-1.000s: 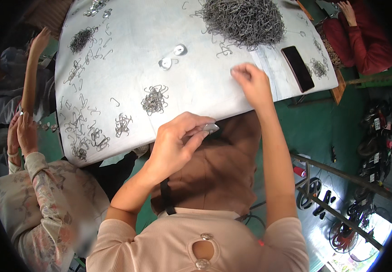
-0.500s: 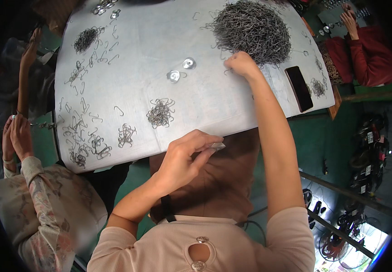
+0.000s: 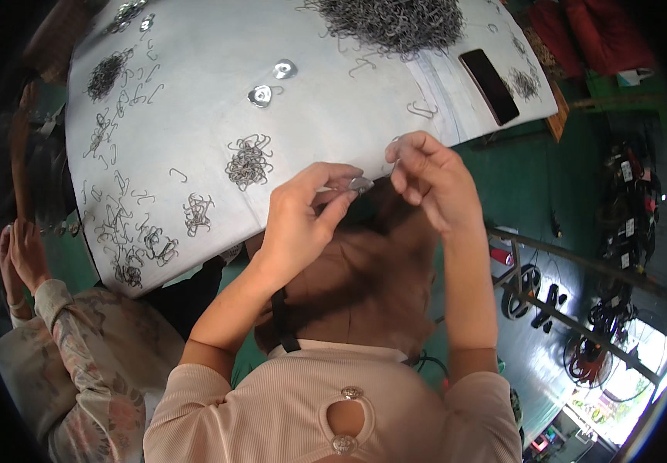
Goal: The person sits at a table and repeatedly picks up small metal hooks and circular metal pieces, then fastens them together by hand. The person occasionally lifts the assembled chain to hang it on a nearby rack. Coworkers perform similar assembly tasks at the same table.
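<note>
Silvery and small, a metal plate (image 3: 360, 184) is pinched in the grip of the left hand (image 3: 301, 210), apparently to leave its end exposed. Nearby, by the edge of the table (image 3: 333, 119), the right hand (image 3: 441, 184) pinches a wire hook (image 3: 394, 165).

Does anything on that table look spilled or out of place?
Nothing looks clearly damaged. A dark phone lies slantwise near the right edge of the white tabletop, the odd item among metal parts. Loose hooks are strewn along the left side, unlike the tighter heaps; whether spilled or spread deliberately, I can't tell.
</note>
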`<state>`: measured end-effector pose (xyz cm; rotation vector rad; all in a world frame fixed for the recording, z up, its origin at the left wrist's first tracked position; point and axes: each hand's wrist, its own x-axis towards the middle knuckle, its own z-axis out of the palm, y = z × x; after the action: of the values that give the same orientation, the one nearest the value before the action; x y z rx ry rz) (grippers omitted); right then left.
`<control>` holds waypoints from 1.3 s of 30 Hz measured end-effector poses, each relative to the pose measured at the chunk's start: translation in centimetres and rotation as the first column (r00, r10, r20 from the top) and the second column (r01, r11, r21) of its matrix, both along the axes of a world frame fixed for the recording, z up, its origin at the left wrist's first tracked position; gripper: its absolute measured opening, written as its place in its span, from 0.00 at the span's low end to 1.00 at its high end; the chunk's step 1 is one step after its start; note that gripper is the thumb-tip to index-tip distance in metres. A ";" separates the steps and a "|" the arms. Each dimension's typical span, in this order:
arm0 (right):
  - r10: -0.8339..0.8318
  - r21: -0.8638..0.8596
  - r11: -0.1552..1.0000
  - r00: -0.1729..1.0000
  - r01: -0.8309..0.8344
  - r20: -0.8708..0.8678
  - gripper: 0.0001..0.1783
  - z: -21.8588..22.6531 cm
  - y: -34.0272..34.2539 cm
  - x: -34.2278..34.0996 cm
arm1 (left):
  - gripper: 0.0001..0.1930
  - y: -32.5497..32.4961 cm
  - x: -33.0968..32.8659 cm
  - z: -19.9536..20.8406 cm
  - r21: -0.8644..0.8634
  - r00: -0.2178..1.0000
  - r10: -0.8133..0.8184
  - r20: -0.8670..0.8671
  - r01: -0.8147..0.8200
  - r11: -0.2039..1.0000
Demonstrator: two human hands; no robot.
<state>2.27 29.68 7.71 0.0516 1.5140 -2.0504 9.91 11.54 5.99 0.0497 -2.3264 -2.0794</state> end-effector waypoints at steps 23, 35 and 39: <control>-0.503 -0.082 0.805 0.602 0.588 -0.620 0.06 12.1 5.6 8.3 | 0.10 3.9 -9.4 -4.9 -0.341 0.880 -0.258 -0.399 0.119 0.932; -0.293 -0.029 0.714 0.261 0.700 -0.920 0.11 34.7 20.5 18.7 | 0.21 11.5 -14.8 -13.1 -0.838 0.433 -0.819 -0.376 0.218 0.500; -0.367 -0.069 0.557 0.171 0.828 -0.914 0.09 36.0 21.1 21.5 | 0.19 8.7 -16.8 -14.3 -0.869 0.403 -0.842 -0.359 0.185 0.460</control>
<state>23.75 50.80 43.73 -0.2890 3.1206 -2.3887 -6.87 20.28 -8.33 -1.5732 -2.4048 -0.6379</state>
